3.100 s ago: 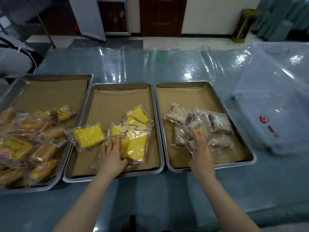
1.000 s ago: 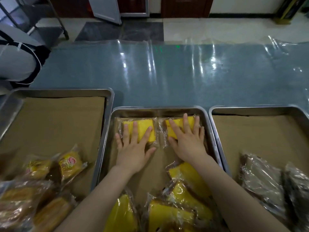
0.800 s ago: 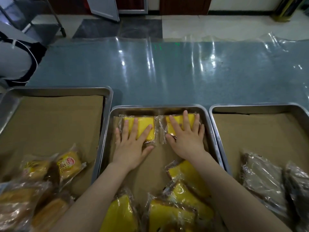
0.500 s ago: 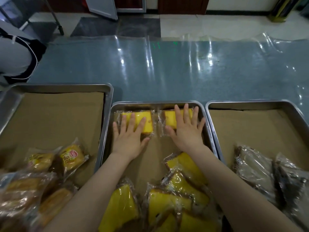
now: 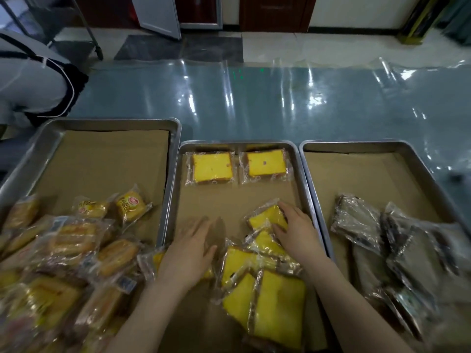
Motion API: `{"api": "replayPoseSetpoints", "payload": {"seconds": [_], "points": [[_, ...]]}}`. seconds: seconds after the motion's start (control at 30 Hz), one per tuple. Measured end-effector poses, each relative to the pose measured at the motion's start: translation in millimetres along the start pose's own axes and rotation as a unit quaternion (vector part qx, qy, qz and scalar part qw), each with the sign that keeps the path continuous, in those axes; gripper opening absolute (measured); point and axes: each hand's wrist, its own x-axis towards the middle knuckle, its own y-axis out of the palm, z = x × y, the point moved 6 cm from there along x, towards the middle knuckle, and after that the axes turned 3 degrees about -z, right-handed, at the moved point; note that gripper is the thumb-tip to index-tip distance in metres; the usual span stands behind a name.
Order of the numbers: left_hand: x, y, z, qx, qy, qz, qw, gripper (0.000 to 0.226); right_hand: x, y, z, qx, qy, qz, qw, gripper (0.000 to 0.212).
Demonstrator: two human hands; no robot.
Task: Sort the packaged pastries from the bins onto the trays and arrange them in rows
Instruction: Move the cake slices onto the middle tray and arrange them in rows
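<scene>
Two wrapped yellow cake slices (image 5: pixel 212 168) (image 5: pixel 266 164) lie side by side at the far end of the middle tray (image 5: pixel 239 144). Several more yellow cake packs (image 5: pixel 265 301) are heaped at its near end. My right hand (image 5: pixel 297 229) grips the farthest pack of that heap, a yellow cake slice (image 5: pixel 265 217), with thumb and fingers at its right edge. My left hand (image 5: pixel 190 250) is blurred, fingers straight, low over the brown paper beside another cake pack (image 5: pixel 156 261) at the tray's left rim.
The left tray (image 5: pixel 112 122) holds a pile of orange bun packs (image 5: pixel 76 240). The right tray (image 5: pixel 356 144) holds dark pastry packs (image 5: pixel 356 220). A person in white (image 5: pixel 30 80) stands at the far left. Behind the trays stretches the blue table under clear film (image 5: pixel 254 103).
Both hands left the two cake slices at the tray's far end and drew back to the near heap. My right hand took hold of another yellow slice.
</scene>
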Motion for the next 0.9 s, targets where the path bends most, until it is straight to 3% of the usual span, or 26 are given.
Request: {"api": "replayPoseSetpoints", "payload": {"seconds": [0.1, 0.33, 0.53, 0.6, 0.7, 0.9], "points": [[-28.0, -9.0, 9.3, 0.041, 0.026, -0.037, 0.998, 0.064, -12.5, 1.3, -1.3, 0.008, 0.007, 0.012, 1.000, 0.060], [-63.5, 15.2, 8.7, 0.202, 0.090, 0.011, 0.975, 0.061, -33.5, 4.8, -1.0, -0.033, -0.001, 0.057, 0.998, 0.060], [-61.1, 32.2, 15.5, 0.235, 0.116, 0.083, 0.962, 0.089, -31.4, 7.5, 9.2, -0.119, -0.071, 0.143, 0.980, 0.060], [-58.3, 31.6, 13.6, 0.242, 0.116, 0.108, 0.957, 0.092, -22.6, -2.2, 19.3, -0.172, -0.100, 0.098, 0.975, 0.067], [-55.0, 26.6, 8.9, 0.236, 0.106, 0.117, 0.959, 0.090, -10.9, -16.7, 37.6, -0.231, -0.159, -0.052, 0.959, 0.063], [-45.6, 24.8, 4.1, 0.291, 0.071, 0.090, 0.950, 0.080, -22.3, 30.0, 15.8, -0.219, -0.176, 0.063, 0.958, 0.061]]}}
